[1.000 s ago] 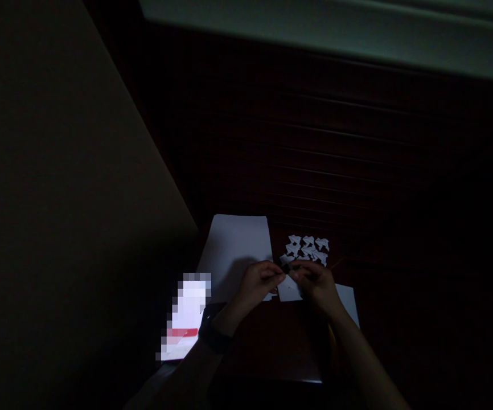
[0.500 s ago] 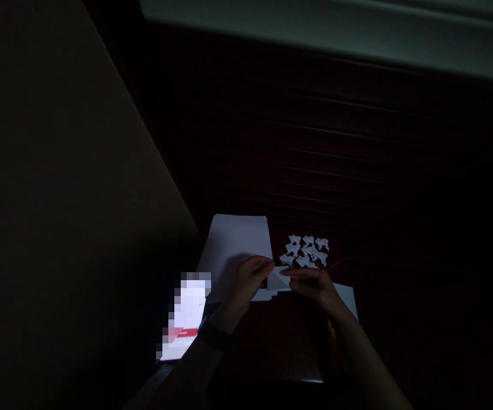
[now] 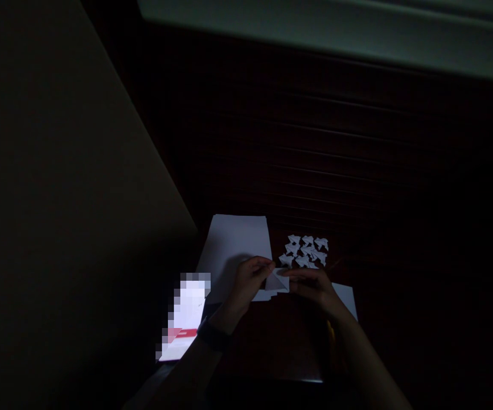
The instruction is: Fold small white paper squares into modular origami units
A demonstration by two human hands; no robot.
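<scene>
Between my hands is a small white piece of folded paper, with a diagonal crease or edge across it. My left hand pinches its upper left corner between thumb and fingertips. From the other side, my right hand grips the paper's right edge, fingers pointing left. Several small folded paper figures lie in rough rows just beyond the right hand. To the left, a stack of white paper sheets lies partly behind my left hand. More white paper pieces show under the folded paper.
A bright screen, partly pixelated, stands left of my left forearm. Another white sheet is partly covered by my right forearm. A yellow-orange object lies beside that forearm on the dark table. A pale wall rises at left.
A diagonal line shows more clearly across the folded paper, and its shaded flap looks different. Both hands stay almost in place.
</scene>
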